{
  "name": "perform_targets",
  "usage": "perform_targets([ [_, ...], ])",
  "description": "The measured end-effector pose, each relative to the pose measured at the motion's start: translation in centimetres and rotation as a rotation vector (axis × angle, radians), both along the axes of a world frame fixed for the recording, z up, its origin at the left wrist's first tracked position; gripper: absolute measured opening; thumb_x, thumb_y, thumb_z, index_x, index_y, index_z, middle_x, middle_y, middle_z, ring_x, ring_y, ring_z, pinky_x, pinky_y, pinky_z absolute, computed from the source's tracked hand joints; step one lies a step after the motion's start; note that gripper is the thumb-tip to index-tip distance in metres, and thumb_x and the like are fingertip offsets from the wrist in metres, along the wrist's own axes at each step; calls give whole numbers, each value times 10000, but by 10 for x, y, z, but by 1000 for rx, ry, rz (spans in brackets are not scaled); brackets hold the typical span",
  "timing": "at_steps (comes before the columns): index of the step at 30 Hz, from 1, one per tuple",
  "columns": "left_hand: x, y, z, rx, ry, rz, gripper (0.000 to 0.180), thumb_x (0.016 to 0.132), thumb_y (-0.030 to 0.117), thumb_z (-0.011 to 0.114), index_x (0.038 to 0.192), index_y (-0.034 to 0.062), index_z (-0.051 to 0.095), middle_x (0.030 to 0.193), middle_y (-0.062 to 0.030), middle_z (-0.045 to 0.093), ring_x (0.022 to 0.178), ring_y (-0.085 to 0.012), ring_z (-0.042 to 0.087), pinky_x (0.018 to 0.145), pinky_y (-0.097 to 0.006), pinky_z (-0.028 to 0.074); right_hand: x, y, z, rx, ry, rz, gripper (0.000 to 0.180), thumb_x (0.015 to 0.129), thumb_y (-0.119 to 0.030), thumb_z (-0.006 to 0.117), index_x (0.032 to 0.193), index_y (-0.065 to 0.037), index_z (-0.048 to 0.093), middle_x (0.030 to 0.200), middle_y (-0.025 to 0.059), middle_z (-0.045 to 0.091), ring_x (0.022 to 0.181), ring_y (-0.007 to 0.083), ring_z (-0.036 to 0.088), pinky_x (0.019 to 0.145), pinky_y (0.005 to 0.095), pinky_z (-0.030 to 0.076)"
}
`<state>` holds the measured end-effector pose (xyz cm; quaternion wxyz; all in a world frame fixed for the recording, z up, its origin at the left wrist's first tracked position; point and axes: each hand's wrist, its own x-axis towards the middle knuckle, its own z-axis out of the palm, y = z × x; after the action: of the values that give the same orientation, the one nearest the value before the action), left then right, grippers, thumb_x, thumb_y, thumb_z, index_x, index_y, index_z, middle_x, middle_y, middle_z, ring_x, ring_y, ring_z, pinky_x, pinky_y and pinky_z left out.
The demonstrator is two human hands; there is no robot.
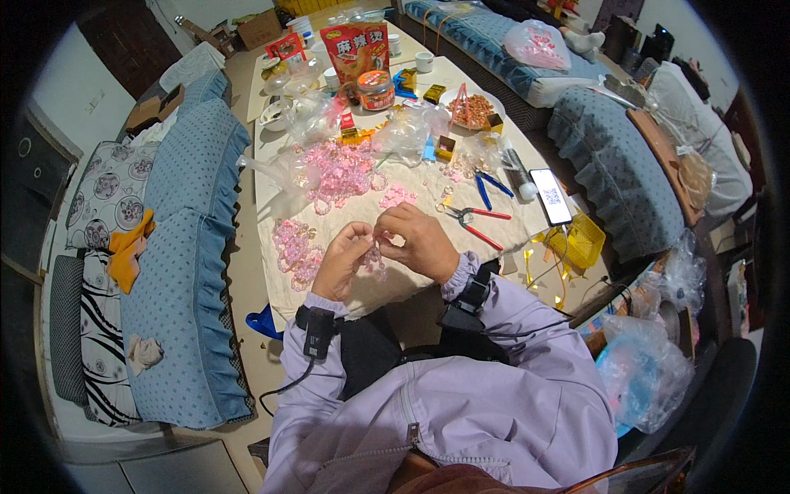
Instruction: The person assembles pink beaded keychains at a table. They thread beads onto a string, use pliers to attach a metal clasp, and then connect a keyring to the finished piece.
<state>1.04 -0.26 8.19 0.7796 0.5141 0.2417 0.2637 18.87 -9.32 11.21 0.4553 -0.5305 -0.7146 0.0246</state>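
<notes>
lilac cloth fills the nearest part: a zipped jacket [485, 403] whose sleeves end at black wrist straps [471, 300]. just past them the two hands meet over the near part of the worktop [444, 70], with a pink beaded strand [374, 262] between them. the left hand [346, 253] has its grip pressed thumb to forefinger, pinching the strand; the right hand [420, 247] curls in from the other side, its grip pinching the same strand, though its fingers partly hide the exact spot. lower beads dangle just below the fingertips. beside the left hand, a loose pile of pink beaded loops [296, 253] lies on a cream cloth [337, 221]. to the right are red-handled pliers [463, 217], then a phone [550, 196] with a lit screen and blue-handled pliers [483, 193]. beyond the hands sit small pink pieces [398, 196] and, farther on, a larger pink beaded heap [341, 173]. behind that come a white plate [503, 115] of brown morsels, an orange-lidded jar [376, 90] and, farthest, an upright red pouch [356, 51].
</notes>
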Motion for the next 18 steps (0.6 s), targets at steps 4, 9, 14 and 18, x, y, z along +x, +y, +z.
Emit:
perform_targets([
  [4,-3,5,3,-39,-4,-112,208,1001,167,626,1154,28,600,940,-24,644,797,-86,587,728,-223,467,1,-1,-1,-20,1,12,203,773,-159,756,902,-86,619,891,65,606,888,279,596,723,384,519],
  [9,-1,5,0,26,86,-28,204,991,158,649,1129,11,623,918,-22,662,773,-93,607,703,-229,477,1,-1,-4,-28,13,5,196,773,-153,755,899,-90,618,889,68,607,895,278,598,726,391,517],
  [14,1,2,-2,22,44,1,195,982,151,667,1116,13,637,900,-20,674,749,-82,613,668,-214,463,1,1,-8,-59,219,19,178,784,-138,748,908,-83,633,874,80,632,864,270,627,737,372,517],
  [18,3,-1,-3,-13,44,50,198,973,152,677,1106,10,643,909,-16,680,752,-63,610,652,-189,444,2,-2,-9,-141,323,-12,146,821,-137,743,906,-64,649,840,91,640,794,248,639,707,352,514],
])
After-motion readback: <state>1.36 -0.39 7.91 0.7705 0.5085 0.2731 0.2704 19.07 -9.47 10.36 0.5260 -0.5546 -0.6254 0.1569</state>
